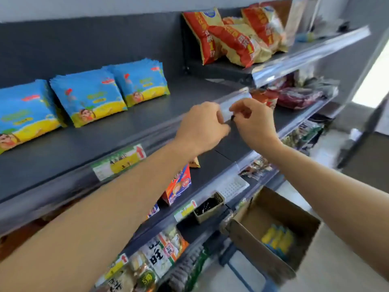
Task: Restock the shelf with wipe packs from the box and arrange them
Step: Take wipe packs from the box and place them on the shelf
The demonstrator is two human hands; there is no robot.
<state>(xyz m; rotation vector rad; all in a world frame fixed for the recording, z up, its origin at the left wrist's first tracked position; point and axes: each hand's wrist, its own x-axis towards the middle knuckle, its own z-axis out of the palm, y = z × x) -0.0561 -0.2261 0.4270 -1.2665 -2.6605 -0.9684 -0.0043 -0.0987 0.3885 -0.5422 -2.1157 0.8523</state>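
Dark shelf [130, 131] holds three wipe packs [88, 95], grey wall [63, 7] above

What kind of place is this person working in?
Most likely a small shop or convenience store. Tiered dark shelves carry price labels along their front rails, packaged goods like the blue wipe packs and red snack bags face outward, and an open cardboard box of stock sits on the floor.

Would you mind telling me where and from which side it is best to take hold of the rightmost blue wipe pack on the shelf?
Grip the rightmost blue wipe pack by its two side edges, coming from the front, over the shelf edge. It leans back with its broad face forward, and its left side sits close behind the neighbouring pack, so the free right edge is probably the easier start.
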